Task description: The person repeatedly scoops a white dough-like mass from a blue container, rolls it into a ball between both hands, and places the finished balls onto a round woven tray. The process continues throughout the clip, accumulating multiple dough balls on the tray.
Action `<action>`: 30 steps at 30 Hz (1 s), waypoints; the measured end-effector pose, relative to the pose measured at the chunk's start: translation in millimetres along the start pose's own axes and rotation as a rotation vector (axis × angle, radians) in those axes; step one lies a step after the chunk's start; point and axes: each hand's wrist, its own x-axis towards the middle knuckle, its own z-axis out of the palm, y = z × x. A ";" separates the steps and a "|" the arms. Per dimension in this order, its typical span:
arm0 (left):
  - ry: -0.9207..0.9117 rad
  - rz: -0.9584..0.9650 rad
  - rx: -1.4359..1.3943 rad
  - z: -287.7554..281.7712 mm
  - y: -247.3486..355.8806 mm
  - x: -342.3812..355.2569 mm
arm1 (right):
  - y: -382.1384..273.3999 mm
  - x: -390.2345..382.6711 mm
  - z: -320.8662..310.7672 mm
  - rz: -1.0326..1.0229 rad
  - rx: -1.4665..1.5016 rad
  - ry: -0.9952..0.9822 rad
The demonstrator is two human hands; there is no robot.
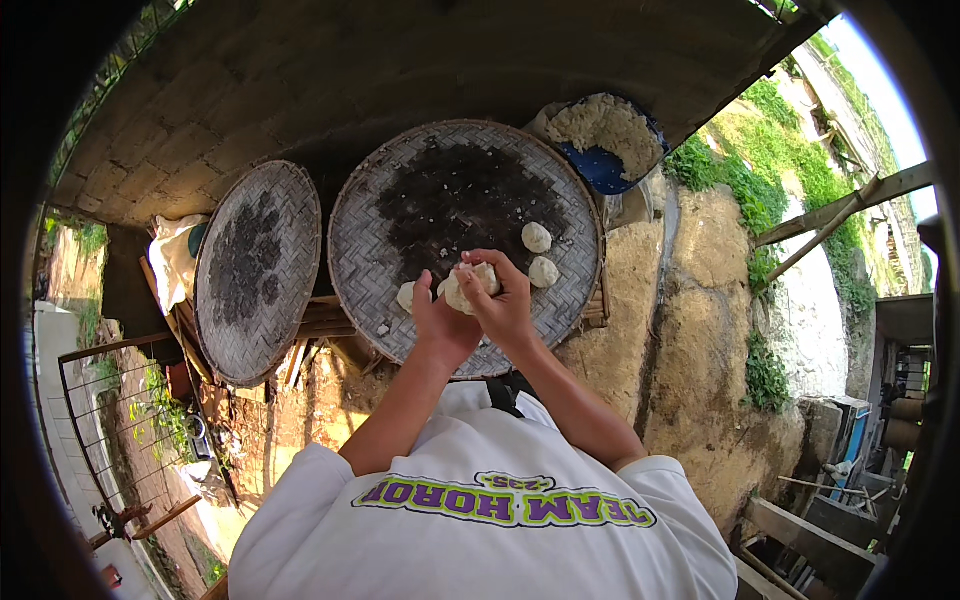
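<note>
Over the near part of a round woven tray (355, 215), both my hands are cupped together round a ball of pale dough (460, 295). My left hand (441, 324) supports it from the left and below. The fingers and thumb of my right hand (506, 305) press on it from the right and top. Two finished-looking pale balls, an upper one (537, 237) and a lower one (543, 272), lie on the tray to the right of my hands. Another ball (406, 296) sits close to my left hand, partly hidden by it. A dark patch with white crumbs covers the tray's middle.
At the back right, a blue basin (600, 170) holds a whitish crumbly mass (608, 130). A second woven tray (222, 290) leans at the left, near a pale sack (178, 258). A block wall (240, 120) rises behind. Wire fencing (110, 400) stands at the far left.
</note>
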 end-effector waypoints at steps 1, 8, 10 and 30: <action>-0.069 -0.033 -0.034 -2.1 3.1 -5.2 | -3.0 -5.0 3.2 0.068 0.058 0.002; -0.075 0.228 0.303 27.7 -0.6 -23.2 | -25.4 -26.3 35.7 -0.057 0.114 0.230; 0.084 0.392 0.505 37.6 -11.0 -22.9 | -32.2 -26.7 42.3 0.342 0.531 0.367; -0.100 -0.003 0.097 17.5 8.7 -50.9 | -40.7 -53.4 32.9 -0.226 -0.060 0.124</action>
